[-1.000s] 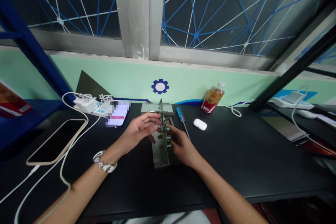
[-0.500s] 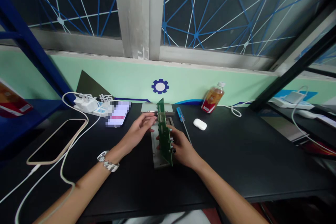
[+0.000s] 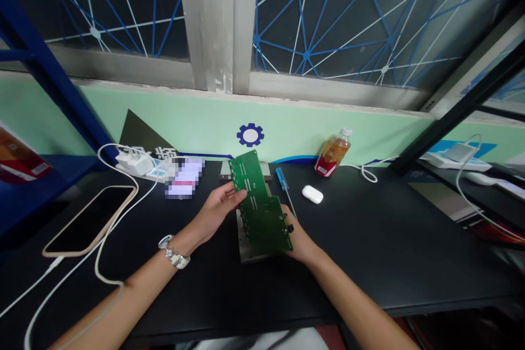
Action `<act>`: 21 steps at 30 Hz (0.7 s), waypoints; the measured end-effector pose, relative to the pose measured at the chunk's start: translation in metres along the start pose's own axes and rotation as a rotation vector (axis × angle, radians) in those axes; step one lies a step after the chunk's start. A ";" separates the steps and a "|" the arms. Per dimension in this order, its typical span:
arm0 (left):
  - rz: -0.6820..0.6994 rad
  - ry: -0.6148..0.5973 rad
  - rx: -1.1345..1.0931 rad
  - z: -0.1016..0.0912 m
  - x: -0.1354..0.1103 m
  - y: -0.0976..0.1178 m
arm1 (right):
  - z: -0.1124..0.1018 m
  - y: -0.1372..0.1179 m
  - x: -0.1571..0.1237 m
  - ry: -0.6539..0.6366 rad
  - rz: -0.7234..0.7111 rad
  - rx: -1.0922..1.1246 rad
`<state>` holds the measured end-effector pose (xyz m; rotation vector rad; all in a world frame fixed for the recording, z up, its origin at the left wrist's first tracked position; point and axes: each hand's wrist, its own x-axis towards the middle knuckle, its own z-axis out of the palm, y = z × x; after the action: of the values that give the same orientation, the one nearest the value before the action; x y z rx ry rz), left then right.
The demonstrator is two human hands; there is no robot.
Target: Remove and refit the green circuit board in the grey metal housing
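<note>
Green circuit board (image 3: 264, 213): one, tilted, above a metal tray (image 3: 251, 254) on the black desk (image 3: 369, 251). Your right hand (image 3: 302, 239): gripping its right edge, fingers mostly hidden behind. Your left hand (image 3: 216, 212): closed on its left edge, thumb across the face. White case (image 3: 312, 194): right of the board. Blue-handled screwdriver (image 3: 282, 179): between the two. Metal panel (image 3: 225, 170): beyond the board. Bottle (image 3: 334, 153): standing near the wall (image 3: 287, 120).
</note>
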<state>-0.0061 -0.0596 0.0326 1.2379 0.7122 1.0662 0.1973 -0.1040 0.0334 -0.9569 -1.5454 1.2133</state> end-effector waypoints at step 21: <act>0.029 0.027 -0.147 0.000 -0.007 0.023 | 0.001 0.001 0.022 -0.018 0.176 0.151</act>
<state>-0.0149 -0.0664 0.0543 1.1128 0.6261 1.1404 0.1902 -0.0838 0.0365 -0.9996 -1.3838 1.4444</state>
